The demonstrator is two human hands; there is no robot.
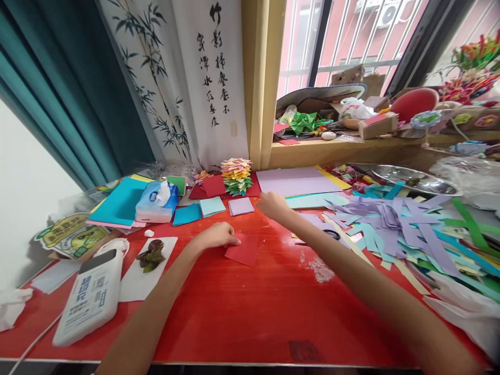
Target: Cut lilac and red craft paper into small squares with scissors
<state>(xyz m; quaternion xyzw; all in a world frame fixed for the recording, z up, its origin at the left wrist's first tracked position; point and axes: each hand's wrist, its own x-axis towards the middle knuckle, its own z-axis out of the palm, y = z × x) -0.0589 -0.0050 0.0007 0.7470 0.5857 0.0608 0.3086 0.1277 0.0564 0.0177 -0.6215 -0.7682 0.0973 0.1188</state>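
My left hand (217,234) is over the middle of the table, thumb and fingers closed at the upper left edge of a red paper square (245,251) that lies almost flat. Farther back, my right hand (274,206) is curled, its fingertips mostly turned away; whether anything is in them is hidden. Just left of it sits a small stack of lavender squares (241,206). Beside that are light blue squares (212,207), teal squares (186,214) and red squares (214,185). Behind them stands a tower of folded colored paper (236,176).
Cut paper strips (394,219) heap up on the right, near dark-handled scissors (332,234) and a metal tray (414,178). Lavender sheets (299,180) lie at the back. To the left are a tissue pack (157,202), a white device (90,297) and dried leaves (151,258) on paper.
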